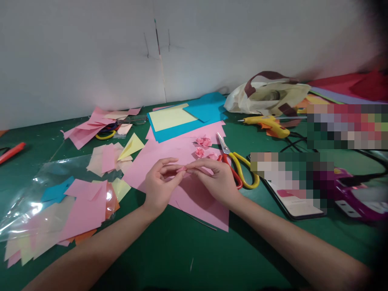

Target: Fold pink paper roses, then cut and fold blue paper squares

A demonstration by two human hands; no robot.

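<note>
Right at the centre of the frame, here are both hands meeting over a large pink sheet [209, 206] on the green table [145, 258]! The left hand [160, 182] has thumb and fingers pinched on a small pink paper piece [182, 169], its upper fingers loosely curled, and the right hand [220, 180] comes in from the other side, thumb and forefinger closed on that very same piece. Just above the right hand, pink paper flowers [203, 141] sit on the sheet, and close by, right of centre, lie the scissors [233, 157], blades parted a little, one handle yellow, one red, partly behind that hand. A thin dark strand [200, 220] runs along the sheet's lower edge. Over to the left, a clear plastic bag [18, 214] sprawls among coloured paper pieces [87, 210], with a folded yellow paper [132, 145] above it. Top centre, a pale yellow sheet [169, 117] rests on blue sheets [209, 107]; upper right, a yellow glue gun [268, 123] lies in front of a cream bag [239, 101], and lower down on the right there's a phone [303, 204], partly pixelated.
</note>
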